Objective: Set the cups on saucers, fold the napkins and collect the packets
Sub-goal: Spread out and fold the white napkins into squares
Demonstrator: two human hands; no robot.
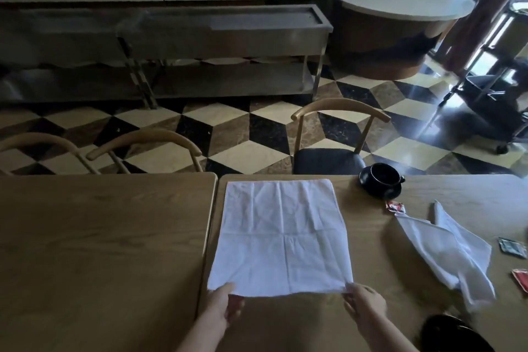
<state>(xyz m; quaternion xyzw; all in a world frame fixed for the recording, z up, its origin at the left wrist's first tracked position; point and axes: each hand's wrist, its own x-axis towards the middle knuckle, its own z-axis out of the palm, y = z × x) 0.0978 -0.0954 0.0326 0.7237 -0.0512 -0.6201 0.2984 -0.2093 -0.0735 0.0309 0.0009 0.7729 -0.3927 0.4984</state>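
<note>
With the white napkin (281, 234) spread flat by the table's (114, 237) left edge, your left hand (221, 304) and right hand (363, 304) each pinch a near corner: folding step, so next carry both corners evenly to the far edge.

A restaurant or hotel dining room — wooden tables (100, 237) with curved-back chairs (337, 134), a steel buffet counter (223, 28) at 11 o'clock, a service trolley (503, 71) at 2 o'clock, polished cube-pattern floor (243, 128).
</note>
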